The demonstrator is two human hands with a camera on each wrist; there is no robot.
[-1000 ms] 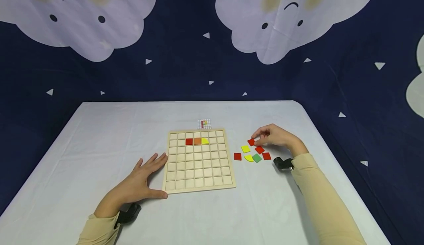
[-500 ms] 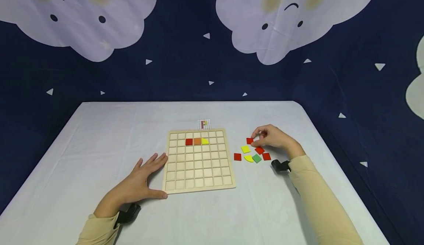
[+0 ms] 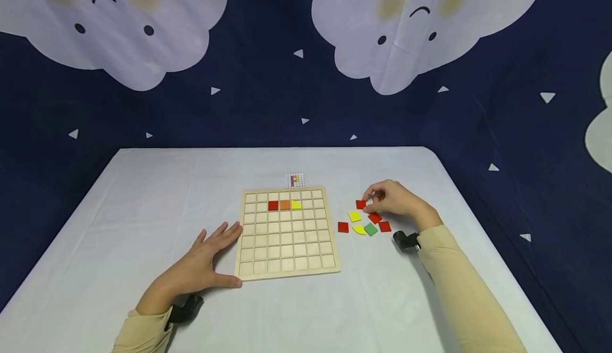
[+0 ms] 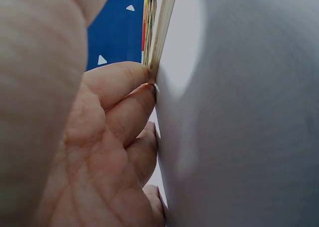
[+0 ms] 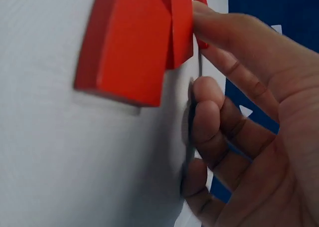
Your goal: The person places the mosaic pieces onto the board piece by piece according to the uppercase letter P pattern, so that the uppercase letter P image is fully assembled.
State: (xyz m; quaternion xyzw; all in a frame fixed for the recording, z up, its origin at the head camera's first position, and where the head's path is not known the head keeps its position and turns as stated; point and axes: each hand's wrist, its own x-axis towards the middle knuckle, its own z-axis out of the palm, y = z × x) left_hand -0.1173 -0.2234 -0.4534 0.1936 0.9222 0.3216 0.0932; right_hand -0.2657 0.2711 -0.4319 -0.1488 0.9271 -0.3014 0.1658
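Across the gridded board, three set tiles make a short row, while seven loose tiles seem left beside it, one red tile pinched by the right hand, the left hand spreading its fingers at the board's edge.

You are at a tabletop station: a white-covered table backed by a dark blue fabric backdrop printed with clouds. The surrounding room is hidden.
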